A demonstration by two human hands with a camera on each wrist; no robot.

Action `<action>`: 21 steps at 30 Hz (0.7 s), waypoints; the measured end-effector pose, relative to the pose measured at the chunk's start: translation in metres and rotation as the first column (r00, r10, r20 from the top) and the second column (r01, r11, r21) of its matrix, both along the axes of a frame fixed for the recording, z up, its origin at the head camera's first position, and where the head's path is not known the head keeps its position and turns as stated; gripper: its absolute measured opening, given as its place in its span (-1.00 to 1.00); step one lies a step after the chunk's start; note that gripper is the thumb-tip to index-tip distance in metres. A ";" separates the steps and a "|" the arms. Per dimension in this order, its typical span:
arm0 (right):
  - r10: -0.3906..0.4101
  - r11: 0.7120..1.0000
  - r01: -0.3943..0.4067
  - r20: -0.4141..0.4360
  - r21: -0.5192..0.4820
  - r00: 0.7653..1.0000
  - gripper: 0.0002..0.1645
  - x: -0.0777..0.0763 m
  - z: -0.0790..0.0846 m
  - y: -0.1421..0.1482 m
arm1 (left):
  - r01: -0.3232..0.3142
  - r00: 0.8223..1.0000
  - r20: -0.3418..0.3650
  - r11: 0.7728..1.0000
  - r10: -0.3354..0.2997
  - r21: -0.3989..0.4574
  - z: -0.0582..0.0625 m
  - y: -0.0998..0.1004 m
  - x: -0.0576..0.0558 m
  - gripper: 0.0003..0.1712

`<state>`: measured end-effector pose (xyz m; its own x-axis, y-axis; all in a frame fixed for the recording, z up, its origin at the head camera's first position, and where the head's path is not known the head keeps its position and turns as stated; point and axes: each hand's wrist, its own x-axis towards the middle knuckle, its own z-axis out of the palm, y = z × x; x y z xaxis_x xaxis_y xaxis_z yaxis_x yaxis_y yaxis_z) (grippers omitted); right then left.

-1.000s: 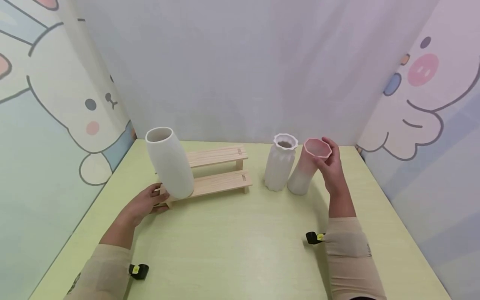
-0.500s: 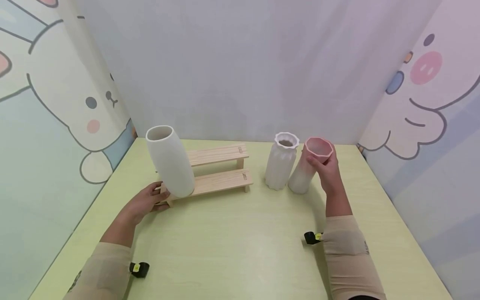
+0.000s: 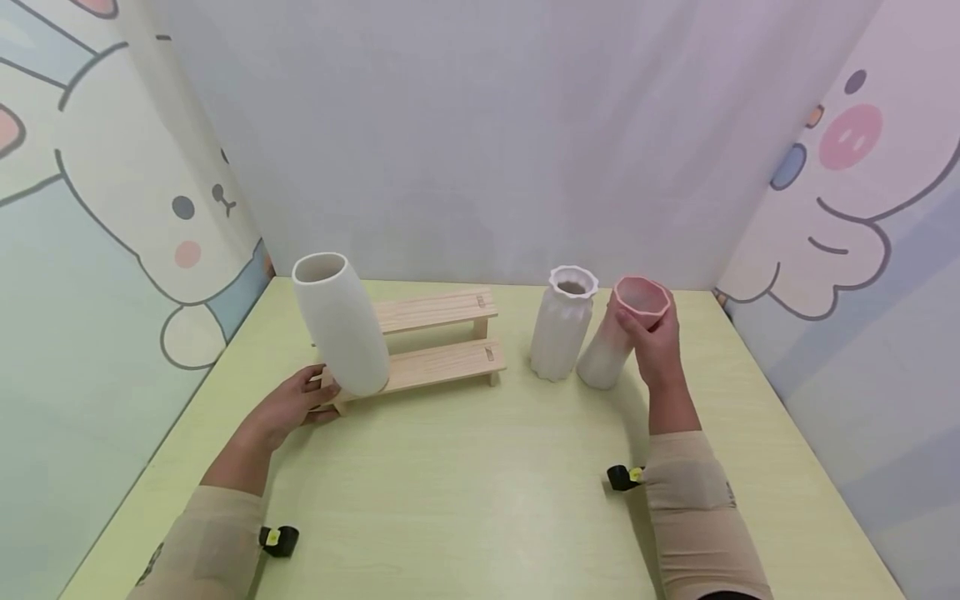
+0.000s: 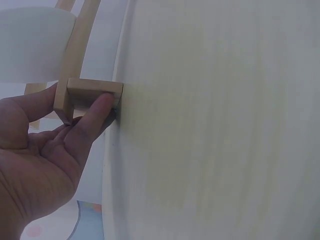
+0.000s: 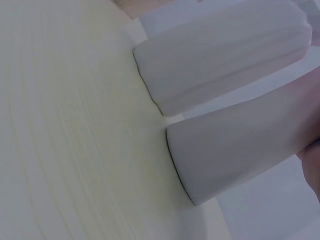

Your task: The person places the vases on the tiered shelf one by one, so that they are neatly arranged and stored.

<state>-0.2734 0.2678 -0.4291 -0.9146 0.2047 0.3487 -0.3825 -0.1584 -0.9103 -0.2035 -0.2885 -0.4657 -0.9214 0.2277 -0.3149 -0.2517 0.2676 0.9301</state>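
Left hand point(image 3: 288, 407): curled round wooden rack point(image 3: 446, 364) end
Right hand point(image 3: 658, 348): curled round pink-rimmed vase point(image 3: 604, 357)
Tall vase point(image 3: 341, 329): just beside left hand
Ribbed vase point(image 3: 558, 333): left of right hand

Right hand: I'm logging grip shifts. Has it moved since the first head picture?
Yes, slightly: the right hand has shifted left, its thumb now closer to the fluted white vase, which stands in place.

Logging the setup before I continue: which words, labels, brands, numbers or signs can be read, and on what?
Nothing is readable.
Wooden stand: mark on each step, too small to read.
Left sleeve and right sleeve: dark marks, too small.
Left black box and right black box: yellow patches, nothing legible.
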 end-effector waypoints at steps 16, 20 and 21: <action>-0.056 0.996 0.047 -0.112 -0.080 0.992 -0.27 0.014 0.019 0.010 | 0.005 1.000 0.003 1.000 -0.005 0.000 0.002 0.000 0.000 -0.08; -0.050 0.992 0.031 -0.166 -0.120 0.985 -0.29 0.017 0.024 0.010 | 0.005 1.000 0.006 1.000 -0.005 -0.007 0.002 0.000 0.001 -0.07; -0.049 0.992 0.027 -0.175 -0.122 0.983 -0.30 0.018 0.026 0.010 | 0.006 1.000 0.005 1.000 -0.006 -0.007 0.002 0.000 0.001 -0.07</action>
<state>-0.2555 0.2780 -0.4035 -0.8311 0.2880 0.4757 -0.5440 -0.2437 -0.8029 -0.2028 -0.2882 -0.4639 -0.9184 0.2310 -0.3213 -0.2548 0.2760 0.9268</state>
